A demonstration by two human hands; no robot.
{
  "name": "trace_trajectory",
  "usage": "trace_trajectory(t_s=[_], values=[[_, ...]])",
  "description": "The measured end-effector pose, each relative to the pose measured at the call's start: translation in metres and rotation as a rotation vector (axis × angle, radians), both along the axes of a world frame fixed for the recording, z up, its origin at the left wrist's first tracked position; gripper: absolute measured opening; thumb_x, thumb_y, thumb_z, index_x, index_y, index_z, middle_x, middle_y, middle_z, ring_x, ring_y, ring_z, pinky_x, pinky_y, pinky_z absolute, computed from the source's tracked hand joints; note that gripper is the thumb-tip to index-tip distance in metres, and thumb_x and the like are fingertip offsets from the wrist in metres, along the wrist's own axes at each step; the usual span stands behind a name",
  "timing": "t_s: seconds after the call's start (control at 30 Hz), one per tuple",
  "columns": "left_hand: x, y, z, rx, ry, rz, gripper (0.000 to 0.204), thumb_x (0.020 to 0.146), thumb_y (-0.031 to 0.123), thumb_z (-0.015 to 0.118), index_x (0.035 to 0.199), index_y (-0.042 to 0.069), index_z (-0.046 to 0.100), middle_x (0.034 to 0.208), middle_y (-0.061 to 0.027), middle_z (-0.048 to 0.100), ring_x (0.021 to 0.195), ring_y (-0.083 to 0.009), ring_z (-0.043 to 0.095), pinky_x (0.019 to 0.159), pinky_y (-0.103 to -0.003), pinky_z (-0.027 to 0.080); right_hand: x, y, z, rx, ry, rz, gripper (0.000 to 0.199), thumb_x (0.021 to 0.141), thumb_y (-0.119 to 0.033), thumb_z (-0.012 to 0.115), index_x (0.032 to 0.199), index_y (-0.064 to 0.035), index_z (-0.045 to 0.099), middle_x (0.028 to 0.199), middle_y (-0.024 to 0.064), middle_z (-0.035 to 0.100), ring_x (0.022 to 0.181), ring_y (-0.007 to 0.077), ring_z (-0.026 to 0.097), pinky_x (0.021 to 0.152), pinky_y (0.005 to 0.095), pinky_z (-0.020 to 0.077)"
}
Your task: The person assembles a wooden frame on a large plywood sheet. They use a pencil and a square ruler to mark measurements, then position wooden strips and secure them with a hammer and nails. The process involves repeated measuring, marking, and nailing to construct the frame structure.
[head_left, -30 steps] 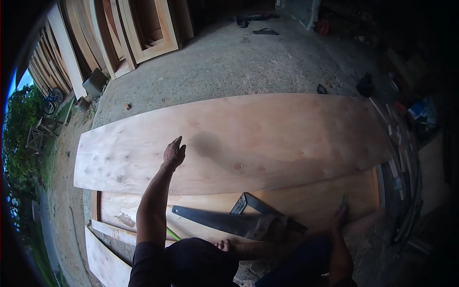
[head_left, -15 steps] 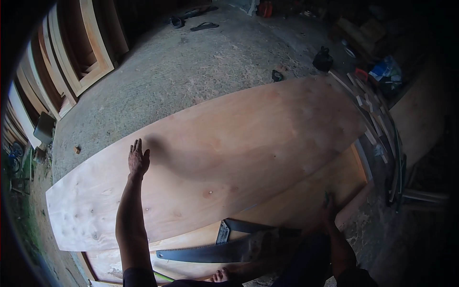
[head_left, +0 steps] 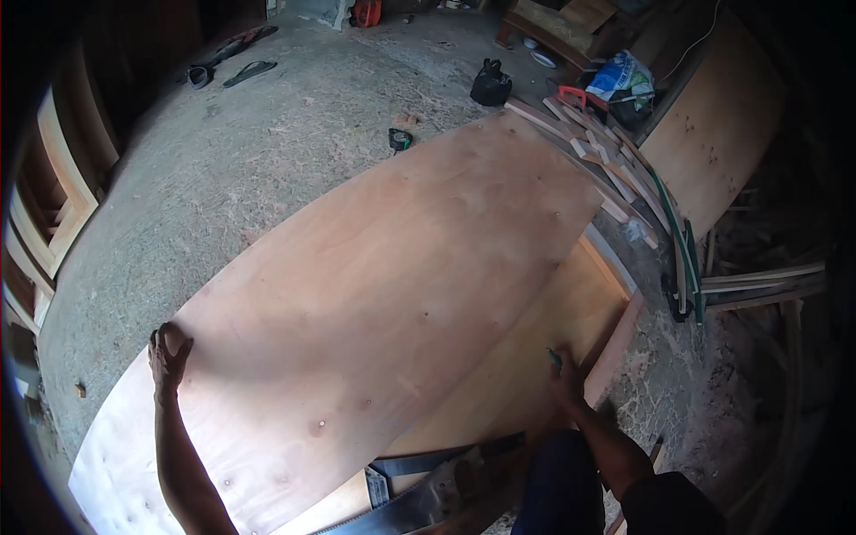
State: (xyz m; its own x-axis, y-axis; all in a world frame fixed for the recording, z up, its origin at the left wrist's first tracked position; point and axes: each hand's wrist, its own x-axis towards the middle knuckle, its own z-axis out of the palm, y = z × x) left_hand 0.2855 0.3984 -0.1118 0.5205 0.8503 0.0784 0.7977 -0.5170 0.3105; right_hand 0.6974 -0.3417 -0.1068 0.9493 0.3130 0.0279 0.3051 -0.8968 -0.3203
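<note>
A large pale plywood sheet [head_left: 383, 267] spreads across the middle of the view. My left hand [head_left: 168, 361] is at its far left edge, fingers bent and thumb held apart, with nothing seen between them; I cannot tell whether the fingertips hook over the edge. My right hand [head_left: 565, 388] is closed around a small green item [head_left: 555, 360], mostly hidden, above a wooden panel [head_left: 508, 366] partly covered by the sheet. Near my knee lie a handsaw [head_left: 428, 499] and a dark-bladed square [head_left: 428, 462].
Wood strips [head_left: 615, 169] are piled beyond the sheet's right end, near a black bag [head_left: 491, 83] and a blue-white sack [head_left: 621, 80]. A tape measure [head_left: 399, 139] lies on the concrete floor [head_left: 259, 152]. Wooden frames [head_left: 62, 178] stand at the left.
The view has swung to the right. My left hand has slid from flat on the sheet to its far left edge, its fingers now bent. My right hand still holds the green item.
</note>
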Motion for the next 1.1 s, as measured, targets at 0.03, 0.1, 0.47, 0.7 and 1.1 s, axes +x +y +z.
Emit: trace_trajectory(t_s=[0.03, 0.1, 0.47, 0.7, 1.1], values=[[-0.002, 0.003, -0.001, 0.070, -0.031, -0.040, 0.076, 0.079, 0.043, 0.076, 0.138, 0.009, 0.045, 0.136, -0.0187, 0.050, 0.129, -0.0404, 0.044, 0.106, -0.051, 0.039, 0.000, 0.001, 0.000, 0.004, 0.026, -0.025, 0.024, 0.094, -0.017, 0.058, 0.116, -0.0085, 0.058, 0.098, 0.0237, 0.066, 0.095, 0.0445, 0.064, 0.079, 0.0515, 0.0505], [-0.004, 0.008, -0.001, -0.030, -0.048, -0.034, 0.075, 0.078, 0.041, 0.076, 0.138, 0.008, 0.045, 0.135, -0.0193, 0.050, 0.129, -0.0405, 0.044, 0.107, -0.050, 0.038, 0.001, 0.000, -0.002, 0.008, 0.009, -0.007, 0.024, 0.094, -0.017, 0.058, 0.116, -0.0082, 0.058, 0.098, 0.0238, 0.066, 0.094, 0.0447, 0.064, 0.080, 0.0516, 0.0505], [0.012, -0.016, 0.029, -0.193, 0.072, 0.023, 0.076, 0.073, 0.035, 0.083, 0.134, 0.010, 0.047, 0.135, -0.0177, 0.049, 0.129, -0.0422, 0.041, 0.106, -0.054, 0.037, 0.005, 0.008, -0.003, 0.144, -0.109, 0.004, 0.023, 0.094, -0.014, 0.059, 0.116, -0.0062, 0.060, 0.103, 0.0209, 0.066, 0.098, 0.0408, 0.065, 0.084, 0.0471, 0.0520], [0.014, -0.045, 0.045, -0.244, 0.106, 0.081, 0.081, 0.071, 0.040, 0.083, 0.137, 0.016, 0.043, 0.141, -0.0134, 0.043, 0.135, -0.0416, 0.034, 0.103, -0.065, 0.034, 0.024, 0.181, 0.047, 0.421, -0.117, 0.531, 0.022, 0.091, -0.003, 0.060, 0.112, -0.0047, 0.060, 0.097, 0.0155, 0.061, 0.086, 0.0337, 0.062, 0.074, 0.0402, 0.0522], [0.004, -0.048, 0.038, -0.202, 0.113, 0.095, 0.077, 0.074, 0.047, 0.079, 0.134, 0.013, 0.046, 0.136, -0.0133, 0.048, 0.131, -0.0363, 0.039, 0.100, -0.062, 0.033, 0.071, 0.519, 0.038, -0.082, -0.011, 0.822, 0.047, 0.089, -0.010, 0.058, 0.135, -0.0112, 0.048, 0.144, 0.0098, 0.046, 0.135, 0.0309, 0.041, 0.107, 0.0487, 0.0391]])
